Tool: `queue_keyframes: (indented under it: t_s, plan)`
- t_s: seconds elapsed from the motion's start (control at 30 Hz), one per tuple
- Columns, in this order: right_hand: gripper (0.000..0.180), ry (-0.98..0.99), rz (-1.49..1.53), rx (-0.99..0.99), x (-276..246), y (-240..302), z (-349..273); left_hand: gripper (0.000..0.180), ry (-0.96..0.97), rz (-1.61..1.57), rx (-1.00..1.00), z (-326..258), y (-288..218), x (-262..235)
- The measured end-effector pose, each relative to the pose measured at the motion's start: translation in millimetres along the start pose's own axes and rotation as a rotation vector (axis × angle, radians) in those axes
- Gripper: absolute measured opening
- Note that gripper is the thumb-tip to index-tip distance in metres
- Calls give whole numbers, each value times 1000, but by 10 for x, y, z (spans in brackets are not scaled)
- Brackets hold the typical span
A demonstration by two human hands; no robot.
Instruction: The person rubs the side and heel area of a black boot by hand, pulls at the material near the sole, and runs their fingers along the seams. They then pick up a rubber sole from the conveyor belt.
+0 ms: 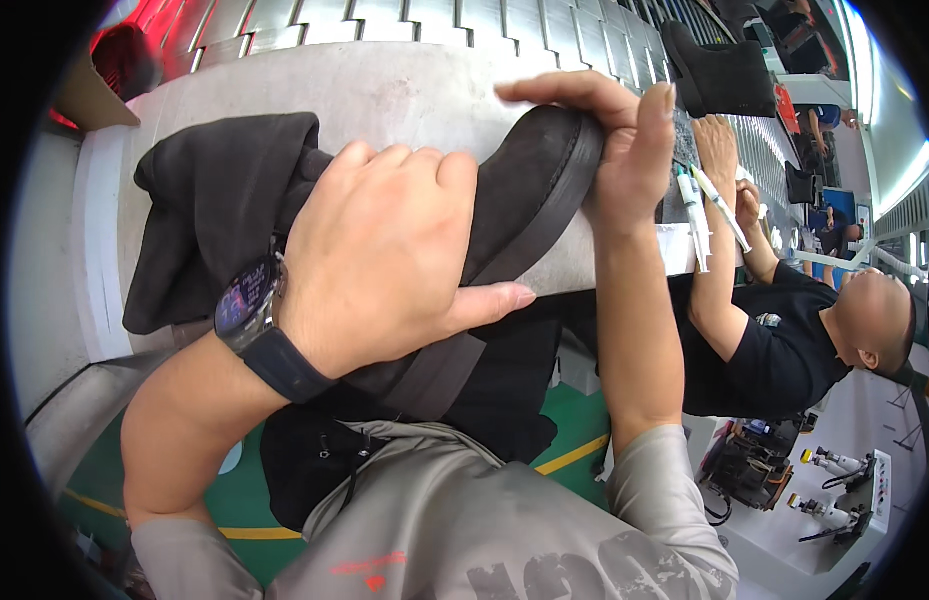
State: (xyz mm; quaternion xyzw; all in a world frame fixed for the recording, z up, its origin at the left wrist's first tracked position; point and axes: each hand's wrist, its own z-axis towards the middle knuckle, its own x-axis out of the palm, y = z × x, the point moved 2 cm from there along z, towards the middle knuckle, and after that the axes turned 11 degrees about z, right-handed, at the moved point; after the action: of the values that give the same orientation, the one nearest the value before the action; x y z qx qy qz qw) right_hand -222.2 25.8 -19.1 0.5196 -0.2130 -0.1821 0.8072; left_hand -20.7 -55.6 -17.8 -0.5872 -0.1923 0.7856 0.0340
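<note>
A black suede-like boot [514, 185] lies on its side over the pale worktop, its soft shaft [219, 200] slumped to the left. My left hand [384, 240] is closed over the boot at the ankle, fingers curled over the far side and thumb pointing right along the near side. The heel [434, 375] shows below that hand, towards my body. My right hand [619, 140] cups the rounded toe, palm against the sole's edge. Its fingers reach out over the far side, slightly blurred, and the thumb stands apart.
Beyond the worktop [394, 95] runs a metal slat conveyor [444, 20] with another dark boot [719, 75]. Two syringes [696, 225] lie right of my right forearm. A co-worker [774, 340] works close on the right. A cardboard box [89, 95] stands at the far left.
</note>
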Motion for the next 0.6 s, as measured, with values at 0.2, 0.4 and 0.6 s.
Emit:
queue_keyframes:
  t_s: [0.2, 0.4, 0.6]
  plan:
    - [47, 63, -256, 97, 78, 130, 87, 83, 18, -41, -39, -19, -20, -42]
    - [42, 36, -293, 228, 110, 71, 178, 82, -6, -50, -61, 7, 1, 13]
    - [37, 80, -380, 204, 105, 111, 95, 80, -7, -9, -60, -33, 12, 33]
